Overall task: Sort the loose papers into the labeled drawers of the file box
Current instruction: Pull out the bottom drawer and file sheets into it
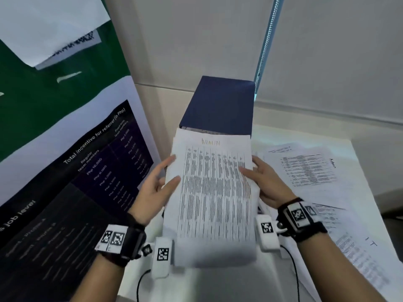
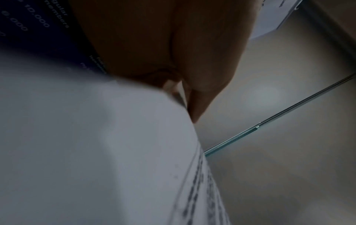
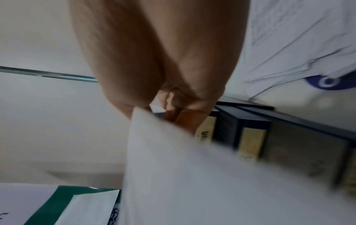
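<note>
Squarely between both hands, the paper stack.

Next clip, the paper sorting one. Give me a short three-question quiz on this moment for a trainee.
1. True or false: the stack of papers is held with both the left hand and the right hand.
2. What sits right behind the held stack? A) the dark blue file box B) a keyboard C) a cup
3. Fill in: more loose papers lie on the table on the person's ____ side.

Key: 1 true; 2 A; 3 right.
</note>
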